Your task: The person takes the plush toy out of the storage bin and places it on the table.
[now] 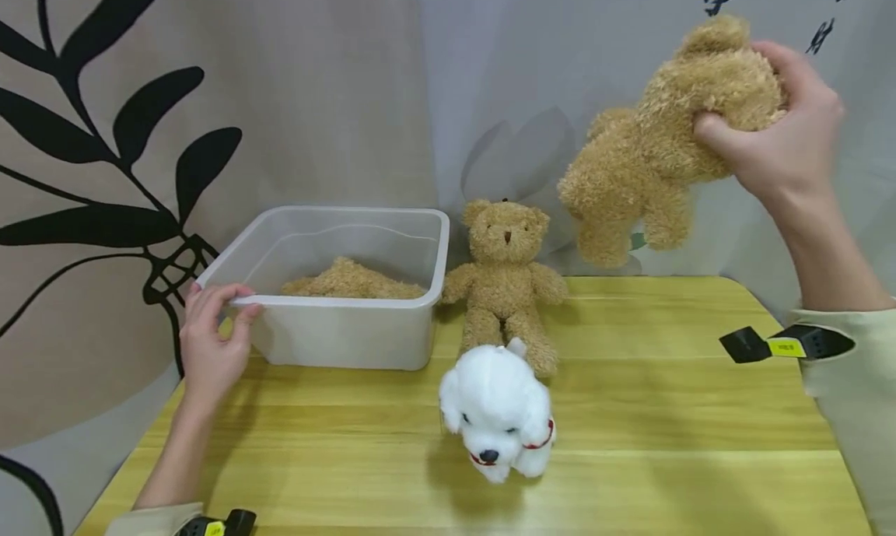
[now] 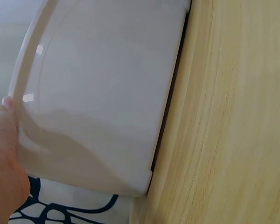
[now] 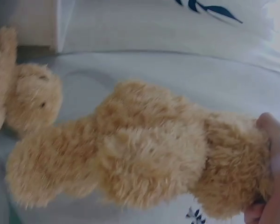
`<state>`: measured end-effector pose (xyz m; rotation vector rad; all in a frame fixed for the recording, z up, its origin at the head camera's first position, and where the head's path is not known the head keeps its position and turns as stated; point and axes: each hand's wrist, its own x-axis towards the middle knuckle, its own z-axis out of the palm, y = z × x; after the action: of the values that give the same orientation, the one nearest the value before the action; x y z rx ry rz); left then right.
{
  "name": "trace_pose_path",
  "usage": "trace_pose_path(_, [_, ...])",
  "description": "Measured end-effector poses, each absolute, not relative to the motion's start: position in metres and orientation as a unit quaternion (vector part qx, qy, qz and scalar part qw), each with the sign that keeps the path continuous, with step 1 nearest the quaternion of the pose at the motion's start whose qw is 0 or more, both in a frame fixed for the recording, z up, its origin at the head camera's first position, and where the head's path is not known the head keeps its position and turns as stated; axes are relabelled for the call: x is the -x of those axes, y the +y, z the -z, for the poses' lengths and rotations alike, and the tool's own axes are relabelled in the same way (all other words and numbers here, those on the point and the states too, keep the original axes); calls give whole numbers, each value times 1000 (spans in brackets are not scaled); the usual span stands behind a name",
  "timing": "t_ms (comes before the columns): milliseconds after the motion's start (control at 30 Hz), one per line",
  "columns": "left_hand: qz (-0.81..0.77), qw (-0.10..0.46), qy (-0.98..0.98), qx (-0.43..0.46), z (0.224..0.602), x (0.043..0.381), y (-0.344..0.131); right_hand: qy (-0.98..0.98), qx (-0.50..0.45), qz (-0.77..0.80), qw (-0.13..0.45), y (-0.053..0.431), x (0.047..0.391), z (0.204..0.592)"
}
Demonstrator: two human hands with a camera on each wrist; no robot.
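In the head view my right hand [image 1: 798, 124] grips a fuzzy tan teddy bear [image 1: 651, 139] by its head, up in the air at the upper right. The right wrist view shows the same bear [image 3: 149, 149] stretched sideways, its head end in the right hand [image 3: 273, 172]. My left hand [image 1: 217, 341] holds the near left corner of a translucent white plastic bin [image 1: 343, 334], thumb and fingers over the rim. The left wrist view has that hand [image 2: 7, 163] at the rim beside the bin's wall [image 2: 98, 93]. Tan plush [image 1: 350, 279] lies inside the bin, partly hidden.
Another tan teddy bear [image 1: 505, 287] sits upright right of the bin. In front of it stands a white plush dog [image 1: 497, 411] with a red collar, covering part of its legs. A wooden table [image 1: 336, 443] bears them, and a patterned curtain [image 1: 336, 85] hangs behind.
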<state>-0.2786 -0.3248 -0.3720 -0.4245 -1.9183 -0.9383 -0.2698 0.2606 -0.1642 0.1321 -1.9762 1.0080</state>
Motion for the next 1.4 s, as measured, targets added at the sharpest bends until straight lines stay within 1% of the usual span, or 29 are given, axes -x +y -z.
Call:
trace_pose_path(133, [381, 462, -783, 170, 371, 276, -326, -866, 16, -325, 379, 274, 272, 180])
trace_pose_path(333, [385, 456, -785, 167, 369, 273, -323, -932, 48, -224, 282, 285, 284, 211])
trace_pose_path(433, [388, 456, -783, 170, 369, 272, -323, -944, 57, -205, 252, 288, 293, 233])
trace_pose_path(633, [392, 459, -777, 178, 370, 273, -324, -949, 68, -222, 214, 292, 309, 276])
trace_pose_path(733, [392, 461, -776, 177, 370, 273, -325, -955, 46, -231, 182, 288, 315, 290])
trace_pose_path(867, [391, 457, -779, 178, 370, 271, -323, -964, 3, -227, 141, 283, 321, 297])
trace_pose_path(1033, [386, 455, -784, 174, 369, 269, -320, -966, -37, -237, 94, 283, 324, 295])
trace_pose_path(1267, [383, 454, -785, 175, 368, 269, -320, -955, -139, -260, 26, 289, 324, 289])
trace_pose_path(1400, [384, 456, -784, 175, 368, 268, -320, -945, -179, -273, 11, 289, 323, 284])
